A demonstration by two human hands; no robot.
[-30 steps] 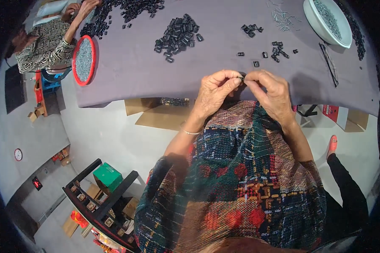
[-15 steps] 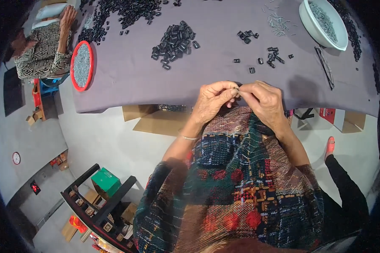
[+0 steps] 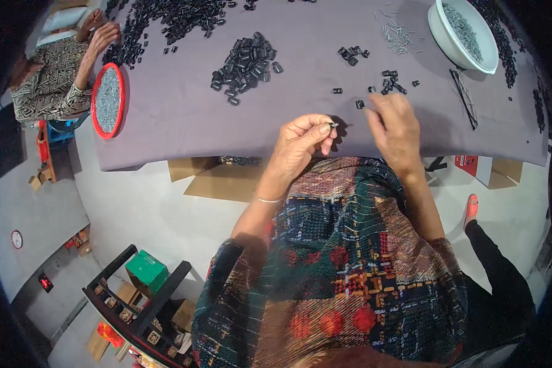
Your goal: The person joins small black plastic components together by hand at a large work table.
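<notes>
My left hand (image 3: 302, 142) is closed, with a small dark piece (image 3: 333, 125) pinched between thumb and forefinger; its end glints like metal. Most of that piece is hidden by the fingertips. My right hand (image 3: 395, 130) is away from the left, over the table's near part, thumb and forefinger apart. Its forefinger tip is close to a small black plastic part (image 3: 371, 89); I cannot tell if they touch. Another black part (image 3: 360, 104) lies just left of those fingers, and a small cluster (image 3: 391, 82) is beyond them.
A larger pile of black parts (image 3: 244, 64) lies left of centre on the grey cloth (image 3: 184, 116). Loose metal pins (image 3: 398, 38), a white bowl of pins (image 3: 435, 30), tweezers (image 3: 464, 101) and a red-rimmed basket (image 3: 123, 98) surround it. A co-worker's hand (image 3: 106, 37) is far left.
My hands have parted. The right hand has moved forward and right toward the loose black parts, while the left keeps its pinch on the small piece. The co-worker's hand has shifted rightward.
</notes>
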